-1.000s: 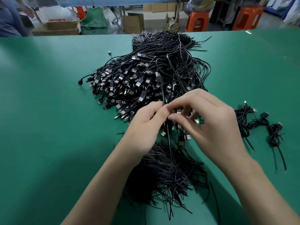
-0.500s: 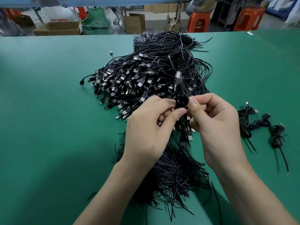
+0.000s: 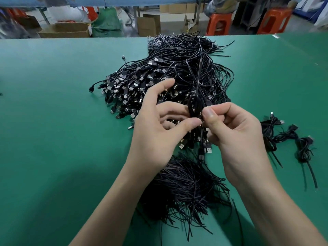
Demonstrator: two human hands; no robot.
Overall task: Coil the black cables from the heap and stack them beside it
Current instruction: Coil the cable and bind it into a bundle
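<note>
- The heap of black USB cables (image 3: 170, 82) lies in the middle of the green surface (image 3: 53, 139), with its far end close to the far edge of the surface.
- To the left of the heap the surface is wide and bare; to the right there is open green room too, up to the coiled cables (image 3: 287, 137), which lie well apart from the heap near the right edge of the view.
- One loose connector (image 3: 123, 57) lies alone just beyond the left side of the heap.
- The right hand (image 3: 236, 132) holds a small coil of cable (image 3: 195, 105) above the near part of the heap; its grip is closed, thumb against forefinger, at the lower part of the coil.
- The left hand (image 3: 158, 125) is half open; its thumb tip and a finger touch the same coil from the left, and the forefinger points up freely.
- One thin end of this cable stands upward from the coil.
- Behind the far edge are cardboard boxes (image 3: 65, 30) and orange stools (image 3: 219, 23) on the floor.
</note>
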